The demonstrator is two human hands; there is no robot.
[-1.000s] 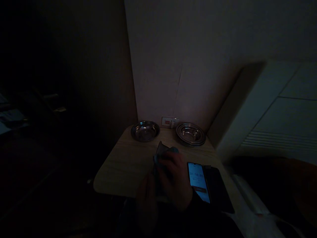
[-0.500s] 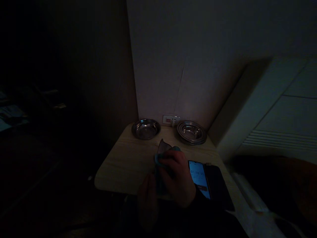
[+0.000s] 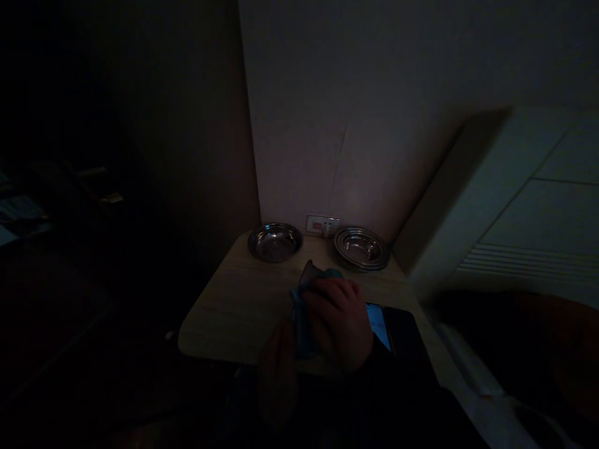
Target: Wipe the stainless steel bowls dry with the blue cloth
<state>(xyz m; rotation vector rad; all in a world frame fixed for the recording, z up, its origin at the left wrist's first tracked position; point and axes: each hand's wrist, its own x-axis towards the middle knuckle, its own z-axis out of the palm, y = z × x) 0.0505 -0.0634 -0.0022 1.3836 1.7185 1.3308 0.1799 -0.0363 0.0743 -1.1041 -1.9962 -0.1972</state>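
Note:
The light is dim. My right hand (image 3: 337,318) is curled around a blue-green cloth (image 3: 303,330), pressing it against a flat greyish thing. The pointed top corner of this flat thing (image 3: 309,272) sticks out beyond my fingers; its kind is hard to make out, as the rest lies under cloth and hand. Lower down and to the left, my left hand (image 3: 277,362) is closed, fingertips pressed together by the cloth's lower left edge. What those fingers grip is lost in the dark.
A steel bowl (image 3: 275,242) stands at the table's back left, with a stack of steel bowls (image 3: 361,248) at back right. Between them is a wall socket (image 3: 322,225). A lit phone (image 3: 378,324) in a dark folding case (image 3: 406,337) lies right of my right hand on the wooden table (image 3: 224,305).
My right hand has shifted slightly right with the cloth and now covers more of the phone. More of the cloth hangs below the fingers. My left hand stays nearly in place.

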